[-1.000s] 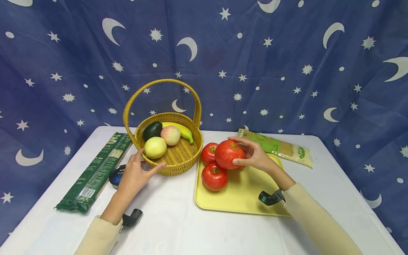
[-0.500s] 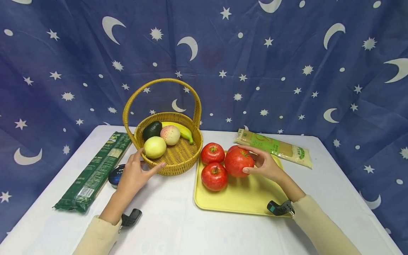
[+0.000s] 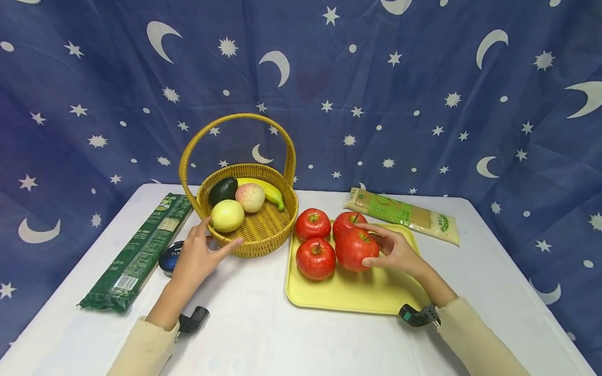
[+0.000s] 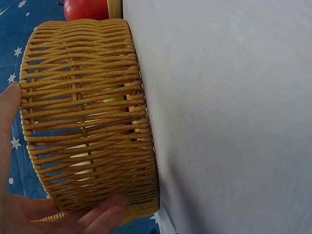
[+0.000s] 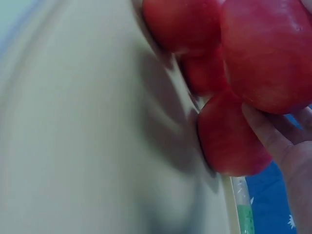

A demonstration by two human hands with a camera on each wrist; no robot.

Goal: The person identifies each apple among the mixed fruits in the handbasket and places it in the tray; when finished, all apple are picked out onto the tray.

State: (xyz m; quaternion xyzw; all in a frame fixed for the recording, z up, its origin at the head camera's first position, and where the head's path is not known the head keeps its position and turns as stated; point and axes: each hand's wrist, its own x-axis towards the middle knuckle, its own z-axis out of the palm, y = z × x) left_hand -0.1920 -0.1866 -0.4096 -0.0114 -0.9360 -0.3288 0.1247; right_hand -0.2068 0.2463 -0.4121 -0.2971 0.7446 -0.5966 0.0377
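My right hand (image 3: 392, 248) grips a large red apple (image 3: 354, 250), thumb in front and fingers behind, over the yellow tray (image 3: 348, 297). In the right wrist view, the held apple (image 5: 268, 53) overlaps the other apples. Three more red apples stand on the tray: one at the back left (image 3: 312, 223), one at the front left (image 3: 315, 259), and one behind the held apple (image 3: 345, 222). My left hand (image 3: 197, 256) holds the wicker basket (image 3: 256, 248) at its front left, thumb at the rim. The left wrist view shows fingertips (image 4: 109, 209) against the basket's woven wall.
Inside the basket lie an avocado (image 3: 223, 191), a peach (image 3: 250, 197), a banana (image 3: 270, 193) and a yellow-green fruit (image 3: 228, 215). A green package (image 3: 141, 250) and a tuna tin (image 3: 170, 258) are at left. Another packet (image 3: 404, 214) lies behind the tray. The basket handle (image 3: 237, 116) arches high.
My right hand has carried the held apple rightward and closer to me, away from the back-left apple, uncovering the apple behind it. The left hand stays at the basket.
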